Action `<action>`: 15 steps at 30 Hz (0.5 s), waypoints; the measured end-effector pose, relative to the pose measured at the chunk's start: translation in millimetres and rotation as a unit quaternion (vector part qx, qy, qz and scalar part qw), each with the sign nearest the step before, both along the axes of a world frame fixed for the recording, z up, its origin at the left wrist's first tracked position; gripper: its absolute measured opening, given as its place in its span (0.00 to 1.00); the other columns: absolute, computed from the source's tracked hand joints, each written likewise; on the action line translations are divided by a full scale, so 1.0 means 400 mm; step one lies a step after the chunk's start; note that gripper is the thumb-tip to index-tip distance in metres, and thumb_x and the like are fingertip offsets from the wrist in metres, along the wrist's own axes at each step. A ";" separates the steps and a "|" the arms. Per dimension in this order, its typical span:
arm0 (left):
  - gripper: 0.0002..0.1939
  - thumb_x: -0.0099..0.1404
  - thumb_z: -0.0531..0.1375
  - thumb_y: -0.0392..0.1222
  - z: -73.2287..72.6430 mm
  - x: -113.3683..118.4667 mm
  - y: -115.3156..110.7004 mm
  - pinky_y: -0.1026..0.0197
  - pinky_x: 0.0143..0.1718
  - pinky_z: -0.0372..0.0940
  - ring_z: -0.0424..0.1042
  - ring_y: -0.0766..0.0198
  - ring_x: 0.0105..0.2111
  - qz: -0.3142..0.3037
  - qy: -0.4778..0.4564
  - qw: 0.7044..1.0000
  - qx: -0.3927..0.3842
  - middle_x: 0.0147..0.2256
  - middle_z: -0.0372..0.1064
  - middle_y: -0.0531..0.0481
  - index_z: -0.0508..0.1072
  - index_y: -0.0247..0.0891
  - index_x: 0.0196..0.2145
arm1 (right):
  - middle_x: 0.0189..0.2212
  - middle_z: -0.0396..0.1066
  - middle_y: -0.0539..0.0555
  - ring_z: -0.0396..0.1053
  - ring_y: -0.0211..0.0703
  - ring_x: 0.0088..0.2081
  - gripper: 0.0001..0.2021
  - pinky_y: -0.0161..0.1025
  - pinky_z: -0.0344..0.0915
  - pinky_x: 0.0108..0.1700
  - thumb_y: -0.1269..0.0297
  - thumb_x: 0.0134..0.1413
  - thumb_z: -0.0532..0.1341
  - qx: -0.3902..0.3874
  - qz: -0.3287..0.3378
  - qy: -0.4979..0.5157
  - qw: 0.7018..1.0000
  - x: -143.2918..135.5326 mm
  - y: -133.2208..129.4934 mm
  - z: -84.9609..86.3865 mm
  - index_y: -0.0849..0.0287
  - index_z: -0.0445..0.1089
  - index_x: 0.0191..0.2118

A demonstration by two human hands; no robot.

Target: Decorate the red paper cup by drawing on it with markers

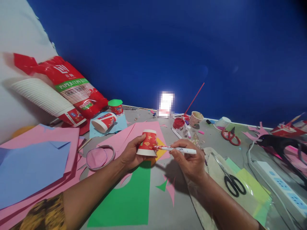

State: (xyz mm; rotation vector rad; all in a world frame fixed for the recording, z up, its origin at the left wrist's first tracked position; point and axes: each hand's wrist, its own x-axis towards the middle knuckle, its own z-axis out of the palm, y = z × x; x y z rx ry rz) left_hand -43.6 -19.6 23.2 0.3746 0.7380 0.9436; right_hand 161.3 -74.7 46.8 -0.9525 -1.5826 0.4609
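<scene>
My left hand (133,153) is closed round the side of a red paper cup (146,140), which stands upside down in the air with its white rim at the bottom. Gold star and swirl shapes mark its red side. In my right hand (188,159) is a white acrylic marker (182,149), gripped between thumb and fingers. The marker's red-stained tip points left and meets the cup's side, or comes very close to it. Below the hands lie a green paper sheet (134,204) with a curved cut-out and an orange paper piece (161,150).
Pink and blue paper sheets (33,169) cover the left side, near stacked white cups (45,97) and a red cup bag (74,86). Black-handled scissors (233,183) and a power strip (280,185) lie right. A red paint pot (178,123) stands at the back.
</scene>
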 end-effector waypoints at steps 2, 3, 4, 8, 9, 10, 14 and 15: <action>0.15 0.73 0.57 0.41 0.000 0.002 0.000 0.50 0.33 0.78 0.82 0.52 0.31 0.004 0.005 1.000 0.000 0.35 0.83 0.35 0.79 0.27 0.46 | 0.29 0.80 0.52 0.76 0.47 0.29 0.03 0.42 0.72 0.33 0.66 0.59 0.69 0.016 0.005 -0.008 1.000 -0.003 -0.002 0.006 0.50 0.80 0.35; 0.16 0.73 0.57 0.41 -0.001 0.002 0.000 0.50 0.33 0.78 0.82 0.51 0.31 0.003 0.006 1.000 0.000 0.36 0.83 0.35 0.79 0.27 0.46 | 0.29 0.80 0.52 0.77 0.46 0.29 0.03 0.41 0.72 0.33 0.67 0.60 0.69 0.029 0.005 -0.017 0.999 -0.004 -0.003 0.009 0.50 0.80 0.36; 0.16 0.73 0.57 0.42 -0.003 0.001 0.000 0.50 0.33 0.78 0.82 0.51 0.31 0.001 0.008 1.000 0.001 0.36 0.83 0.35 0.79 0.26 0.46 | 0.29 0.80 0.52 0.77 0.46 0.28 0.04 0.40 0.72 0.32 0.68 0.60 0.68 0.043 0.006 -0.028 0.999 -0.005 -0.003 0.011 0.50 0.79 0.36; 0.17 0.73 0.57 0.43 -0.013 -0.005 0.000 0.49 0.34 0.78 0.81 0.51 0.31 -0.005 0.016 1.000 0.008 0.35 0.83 0.35 0.79 0.27 0.46 | 0.28 0.81 0.50 0.77 0.42 0.27 0.05 0.36 0.72 0.31 0.72 0.61 0.66 0.098 0.010 -0.070 0.993 -0.007 -0.004 0.017 0.53 0.78 0.37; 0.16 0.72 0.58 0.43 -0.016 -0.006 0.000 0.49 0.34 0.78 0.81 0.52 0.31 -0.008 0.017 1.000 0.013 0.35 0.83 0.35 0.79 0.27 0.46 | 0.29 0.80 0.50 0.77 0.42 0.27 0.05 0.35 0.72 0.31 0.72 0.61 0.66 0.106 0.012 -0.075 0.991 -0.007 -0.004 0.017 0.54 0.77 0.37; 0.16 0.72 0.58 0.43 -0.018 -0.007 0.000 0.48 0.34 0.78 0.81 0.51 0.31 -0.010 0.016 1.000 0.017 0.36 0.83 0.35 0.79 0.28 0.46 | 0.29 0.80 0.50 0.77 0.41 0.27 0.06 0.35 0.72 0.31 0.73 0.62 0.65 0.112 0.014 -0.078 0.991 -0.007 -0.004 0.016 0.54 0.77 0.38; 0.15 0.69 0.61 0.43 -0.026 -0.007 0.000 0.49 0.34 0.78 0.81 0.51 0.31 -0.007 0.008 1.000 0.029 0.36 0.83 0.36 0.78 0.28 0.47 | 0.29 0.80 0.49 0.77 0.40 0.27 0.05 0.34 0.71 0.31 0.72 0.63 0.65 0.126 0.019 -0.090 0.988 -0.008 -0.005 0.013 0.54 0.76 0.38; 0.15 0.68 0.62 0.43 -0.027 -0.006 0.001 0.49 0.35 0.78 0.81 0.51 0.31 -0.006 0.005 1.000 0.030 0.36 0.83 0.37 0.78 0.28 0.47 | 0.29 0.80 0.49 0.77 0.40 0.28 0.05 0.34 0.71 0.32 0.72 0.63 0.65 0.128 0.020 -0.092 0.987 -0.008 -0.005 0.012 0.54 0.76 0.39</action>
